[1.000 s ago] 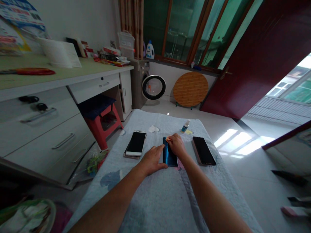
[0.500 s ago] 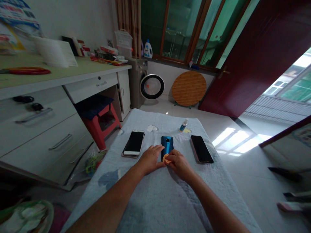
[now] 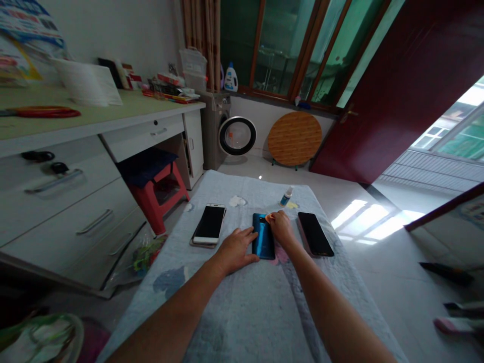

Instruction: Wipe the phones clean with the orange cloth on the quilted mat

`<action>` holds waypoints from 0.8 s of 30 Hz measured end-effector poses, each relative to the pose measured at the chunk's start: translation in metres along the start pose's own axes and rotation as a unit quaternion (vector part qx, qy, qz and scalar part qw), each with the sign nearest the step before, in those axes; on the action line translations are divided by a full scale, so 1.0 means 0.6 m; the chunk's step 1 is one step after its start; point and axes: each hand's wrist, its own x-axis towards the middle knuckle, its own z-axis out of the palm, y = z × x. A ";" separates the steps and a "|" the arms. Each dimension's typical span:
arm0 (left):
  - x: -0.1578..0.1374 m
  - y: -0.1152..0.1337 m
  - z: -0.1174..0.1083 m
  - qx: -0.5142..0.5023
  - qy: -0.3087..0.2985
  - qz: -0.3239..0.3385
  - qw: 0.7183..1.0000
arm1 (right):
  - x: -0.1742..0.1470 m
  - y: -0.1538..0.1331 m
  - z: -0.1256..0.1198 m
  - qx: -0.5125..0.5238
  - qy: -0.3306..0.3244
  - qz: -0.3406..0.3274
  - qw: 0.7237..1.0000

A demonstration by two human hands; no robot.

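Observation:
A blue smartphone [image 3: 263,242] lies back side up on the cloth-covered table, its camera block near the far end. My left hand [image 3: 237,248] steadies it from the left, fingertips at its left edge and thumb by the near left corner. Pinched in my right hand [image 3: 282,227] is a small orange cloth or pad [image 3: 269,218], pressed at the phone's far right corner; the fingers hide part of it. A white-framed smartphone [image 3: 209,224] rests to the left on a flat, case-like piece. To the right lies a black-screened smartphone [image 3: 315,234]. Beyond stands a small spray bottle [image 3: 286,196].
A light blue patterned cloth [image 3: 242,307] covers the table. On the left are a drawer desk [image 3: 91,201] and a red stool [image 3: 166,196]. Farther back, a washing machine [image 3: 214,131] has its door open, beside a round wooden tabletop [image 3: 295,138] leaning on the wall.
My right hand has moved with the orange cloth or pad from the blue phone's near end to its far right corner. My left hand stays at the phone's left edge.

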 end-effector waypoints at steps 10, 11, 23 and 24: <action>-0.002 0.007 -0.006 0.011 -0.009 -0.017 1.000 | 0.041 -0.050 0.025 -0.048 -0.032 -0.049 0.997; -0.002 0.008 -0.007 0.013 -0.009 -0.017 1.000 | 0.042 -0.055 0.024 -0.053 -0.041 -0.061 0.996; -0.004 0.003 0.009 0.028 0.027 -0.021 0.999 | 0.081 -0.061 -0.006 -0.173 -0.148 -0.127 0.965; -0.004 0.003 0.010 0.028 0.027 -0.022 0.999 | 0.084 -0.055 -0.009 -0.184 -0.158 -0.127 0.962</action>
